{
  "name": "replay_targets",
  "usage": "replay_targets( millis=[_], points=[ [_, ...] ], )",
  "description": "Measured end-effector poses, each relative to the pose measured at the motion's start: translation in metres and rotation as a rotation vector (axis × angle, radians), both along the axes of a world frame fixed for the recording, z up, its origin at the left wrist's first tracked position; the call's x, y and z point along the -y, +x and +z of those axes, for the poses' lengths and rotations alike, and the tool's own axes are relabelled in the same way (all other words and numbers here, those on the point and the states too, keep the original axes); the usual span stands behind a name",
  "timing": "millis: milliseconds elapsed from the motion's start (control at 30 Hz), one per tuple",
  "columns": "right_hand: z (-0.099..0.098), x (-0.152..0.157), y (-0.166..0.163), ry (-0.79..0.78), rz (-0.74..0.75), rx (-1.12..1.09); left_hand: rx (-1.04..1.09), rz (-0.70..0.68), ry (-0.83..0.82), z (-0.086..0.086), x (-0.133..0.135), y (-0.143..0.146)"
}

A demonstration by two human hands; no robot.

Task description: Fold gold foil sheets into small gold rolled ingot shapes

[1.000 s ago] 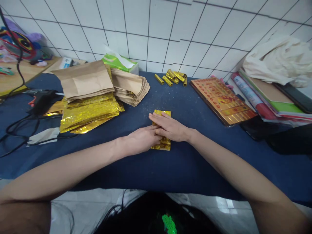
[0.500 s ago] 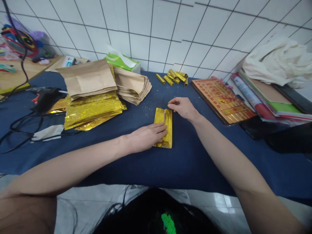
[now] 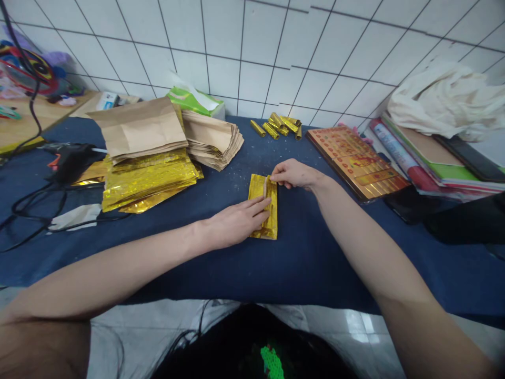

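Observation:
A folded piece of gold foil paper (image 3: 273, 226) lies on the dark blue cloth in front of me, with a pale strip showing along its middle fold. My left hand (image 3: 240, 218) rests flat across its left half, fingers stretched out. At the upper right of the fold, my right hand (image 3: 291, 175) pinches the paper's edge between thumb and forefinger. Behind, near the wall, several rolled gold paper tubes (image 3: 278, 125) lie in a loose heap. To the left are stacked gold foil sheets (image 3: 150, 181) under brown paper sheets (image 3: 138, 126).
A glue gun (image 3: 73, 160) with looping black cable sits at the left. Another brown paper stack (image 3: 213, 138) lies beside a green tissue pack (image 3: 195, 100). An orange-gold patterned box (image 3: 357, 163) and a pile of books (image 3: 445, 158) under white cloth (image 3: 445, 102) stand at the right.
My right hand has moved slightly left and closed on the paper's upper edge, lifting the flap a little. The left hand stays on the paper. The view has shifted slightly.

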State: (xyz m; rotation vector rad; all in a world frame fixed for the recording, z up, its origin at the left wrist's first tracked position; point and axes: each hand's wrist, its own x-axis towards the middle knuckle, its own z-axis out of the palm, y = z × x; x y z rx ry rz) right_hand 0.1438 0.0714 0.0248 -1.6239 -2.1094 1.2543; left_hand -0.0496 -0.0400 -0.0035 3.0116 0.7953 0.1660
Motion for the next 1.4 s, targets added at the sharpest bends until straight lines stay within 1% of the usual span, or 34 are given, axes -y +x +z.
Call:
replay_targets(
  millis=[133,233,300,467,700,933,1067,1200,1300,1400],
  points=[
    [0.0,0.002,-0.003,0.029,-0.014,-0.063,0.029,0.007,0.015,-0.003,0.0,0.0],
    [-0.001,0.002,-0.002,-0.013,-0.002,-0.12,0.032,0.02,0.006,-0.003,0.001,0.0],
    [0.0,0.002,-0.002,-0.039,0.013,-0.118,0.022,0.027,0.004,-0.002,0.001,0.0],
    [-0.001,-0.001,-0.002,-0.014,0.031,-0.048,0.006,0.036,0.006,-0.002,0.002,0.0],
    [-0.008,-0.004,-0.002,0.066,0.07,0.064,-0.042,0.048,-0.062,0.001,0.003,0.0],
    [-0.011,-0.006,-0.003,0.138,0.127,0.143,-0.026,0.072,-0.051,0.001,0.005,0.001],
    [-0.011,-0.005,-0.005,0.157,0.129,0.171,-0.024,0.075,-0.042,0.001,0.006,0.001],
    [-0.009,-0.003,-0.009,0.192,0.12,0.257,-0.067,0.068,-0.013,0.003,0.005,0.001],
    [-0.006,0.0,-0.012,0.267,0.13,0.37,-0.087,0.048,-0.022,0.006,0.003,0.001],
    [-0.002,0.008,-0.015,0.417,0.119,0.512,-0.095,0.041,-0.04,0.008,0.002,0.001]
  ],
)
